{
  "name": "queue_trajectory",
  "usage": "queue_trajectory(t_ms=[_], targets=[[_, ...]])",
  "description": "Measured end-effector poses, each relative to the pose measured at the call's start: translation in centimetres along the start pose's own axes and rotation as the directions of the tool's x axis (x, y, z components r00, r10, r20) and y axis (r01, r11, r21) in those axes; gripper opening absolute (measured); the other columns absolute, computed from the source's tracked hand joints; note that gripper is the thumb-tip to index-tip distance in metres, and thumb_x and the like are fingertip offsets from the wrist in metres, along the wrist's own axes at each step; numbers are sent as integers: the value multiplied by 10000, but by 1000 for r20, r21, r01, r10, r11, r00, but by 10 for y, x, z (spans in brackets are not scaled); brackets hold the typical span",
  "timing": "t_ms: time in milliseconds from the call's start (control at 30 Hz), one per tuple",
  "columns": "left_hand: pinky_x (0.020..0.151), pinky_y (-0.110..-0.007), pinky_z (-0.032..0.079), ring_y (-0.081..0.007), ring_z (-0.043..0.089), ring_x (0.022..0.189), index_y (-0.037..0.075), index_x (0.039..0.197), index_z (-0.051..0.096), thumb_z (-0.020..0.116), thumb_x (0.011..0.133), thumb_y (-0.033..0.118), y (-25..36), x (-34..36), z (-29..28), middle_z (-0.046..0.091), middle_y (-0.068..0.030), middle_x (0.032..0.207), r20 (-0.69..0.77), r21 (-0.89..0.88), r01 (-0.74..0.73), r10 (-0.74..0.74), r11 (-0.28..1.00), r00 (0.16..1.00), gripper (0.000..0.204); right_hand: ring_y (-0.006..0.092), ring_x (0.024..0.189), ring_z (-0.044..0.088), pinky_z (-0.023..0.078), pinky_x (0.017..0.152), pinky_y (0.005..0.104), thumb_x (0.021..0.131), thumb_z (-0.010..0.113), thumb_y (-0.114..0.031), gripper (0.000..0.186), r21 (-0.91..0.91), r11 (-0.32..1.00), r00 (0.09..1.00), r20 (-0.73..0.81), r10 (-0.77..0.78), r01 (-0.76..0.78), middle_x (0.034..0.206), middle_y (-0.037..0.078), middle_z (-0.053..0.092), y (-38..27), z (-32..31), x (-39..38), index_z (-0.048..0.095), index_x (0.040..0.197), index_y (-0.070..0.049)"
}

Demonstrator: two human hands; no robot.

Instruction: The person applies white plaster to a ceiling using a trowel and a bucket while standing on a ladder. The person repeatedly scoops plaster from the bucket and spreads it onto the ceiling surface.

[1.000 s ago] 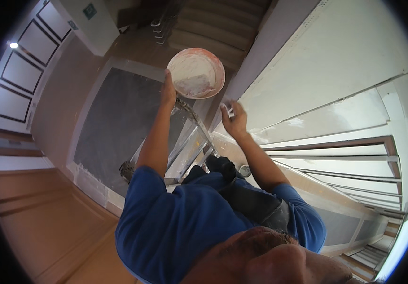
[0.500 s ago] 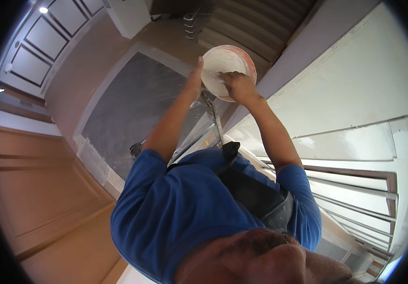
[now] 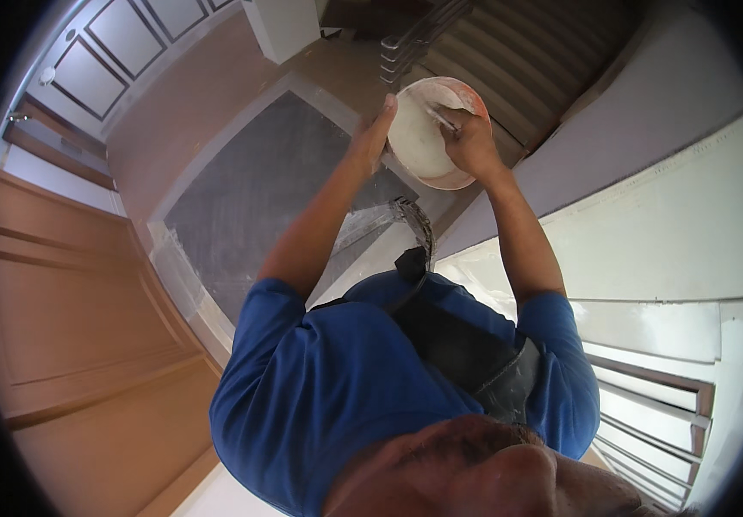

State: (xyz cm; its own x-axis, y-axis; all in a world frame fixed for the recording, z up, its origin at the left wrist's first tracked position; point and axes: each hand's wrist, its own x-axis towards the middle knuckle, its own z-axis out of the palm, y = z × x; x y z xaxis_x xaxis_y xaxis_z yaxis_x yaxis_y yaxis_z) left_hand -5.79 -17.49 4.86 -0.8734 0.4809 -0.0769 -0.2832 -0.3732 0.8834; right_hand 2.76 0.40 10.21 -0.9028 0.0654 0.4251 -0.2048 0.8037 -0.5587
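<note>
Both my hands are at a round bucket (image 3: 462, 90), white inside with an orange-red patch along its far right wall. A smooth white paste (image 3: 419, 142) fills its bottom. My left hand (image 3: 376, 138) presses against the bucket's left side, thumb up by the rim; the fingers beneath are hidden. Over the right part of the bucket, my right hand (image 3: 472, 144) is closed round a thin pale tool (image 3: 437, 114) that slants up to the left. Its exact kind is hard to make out.
Below me a dark grey floor panel (image 3: 251, 172) has a pale border. Stairs (image 3: 518, 60) with metal rails (image 3: 401, 52) descend at the far right. A wooden door (image 3: 78, 293) stands left, a white wall (image 3: 655, 233) right. Near my waist is a curved, paste-smeared object (image 3: 419, 220).
The bucket and both hands have shifted right in the view as the whole scene turned. My right hand has risen off the paste, and the thin tool now shows.
</note>
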Motion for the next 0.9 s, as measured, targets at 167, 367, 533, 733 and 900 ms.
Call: queue_trajectory(t_ms=[167,367,533,733,900], targets=[[875,-347,530,-229,658,1011,-120,1269,578,673,882,630,25,2,-20,668,-189,1151,-51,241,-18,31,970,998,849,336,1117,649,504,968,388,799,649,47,477,17,975,911,354,-212,220,1179,170,696,-12,10,11,704,1234,-141],[783,-333,545,-220,684,878,-101,1149,665,709,864,604,33,2,-14,709,-158,961,-334,132,-158,194,979,922,762,344,1142,632,509,960,396,786,672,61,459,-98,962,789,596,-150,256,1181,176,692,-19,-5,12,686,1229,-61],[682,-299,530,-174,672,788,-72,1126,677,719,879,529,60,2,-19,707,-143,908,-232,442,-210,337,872,912,651,392,1089,643,524,954,412,845,647,-14,393,69,992,983,148,-112,102,1178,197,683,5,-24,39,679,1233,-63],[634,-286,511,-141,646,745,-61,1103,680,743,889,444,50,-4,7,699,-117,866,-231,391,-363,472,846,851,552,385,1019,670,533,912,442,853,655,-57,340,-255,912,945,24,-327,322,1131,231,694,28,12,51,685,1189,-11],[719,-301,521,-162,646,796,-62,1098,678,765,889,382,34,2,8,698,-105,905,-401,211,-408,459,888,793,499,309,859,717,544,800,367,904,649,-87,225,93,978,981,63,182,-187,947,191,734,10,46,12,710,1103,-1]])
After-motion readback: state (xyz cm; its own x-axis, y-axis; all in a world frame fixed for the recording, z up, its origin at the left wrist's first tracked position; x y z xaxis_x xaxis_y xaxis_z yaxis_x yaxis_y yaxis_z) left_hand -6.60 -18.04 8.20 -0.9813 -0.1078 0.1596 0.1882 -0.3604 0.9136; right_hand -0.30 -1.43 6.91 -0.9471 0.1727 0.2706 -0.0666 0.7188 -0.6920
